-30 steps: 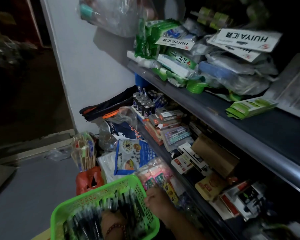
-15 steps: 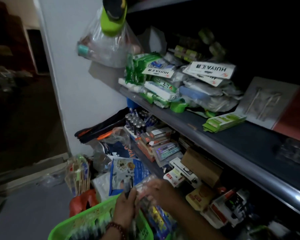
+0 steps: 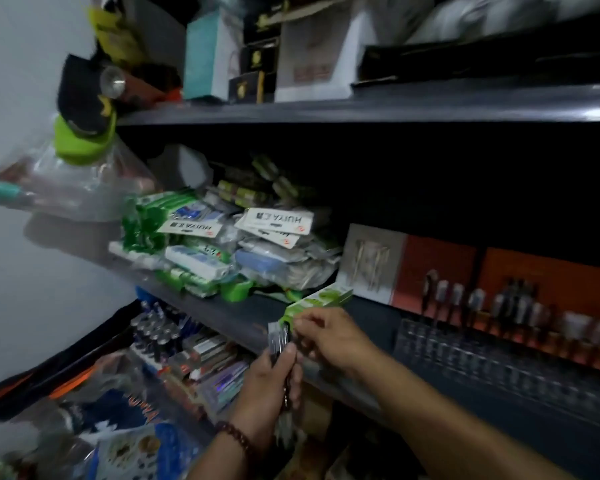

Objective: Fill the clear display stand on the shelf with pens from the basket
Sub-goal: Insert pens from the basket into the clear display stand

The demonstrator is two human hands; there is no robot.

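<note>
My left hand [image 3: 271, 386] grips a bunch of dark pens [image 3: 280, 341] upright in front of the middle shelf's edge. My right hand [image 3: 329, 336] pinches the top of one pen in that bunch. The clear display stand [image 3: 499, 358] sits on the middle shelf at the right, with several pens [image 3: 478, 303] standing in its back rows against an orange card. The basket is out of view.
A green and white box [image 3: 321, 299] lies on the shelf just behind my right hand. Piled packets [image 3: 229, 251] fill the shelf's left part. Boxes and batteries [image 3: 160, 337] crowd the lower shelf. Boxes [image 3: 312, 53] stand on the top shelf.
Both hands left the green basket and rose to the middle shelf with a bunch of pens. The view swung up and right, and the basket dropped out of sight.
</note>
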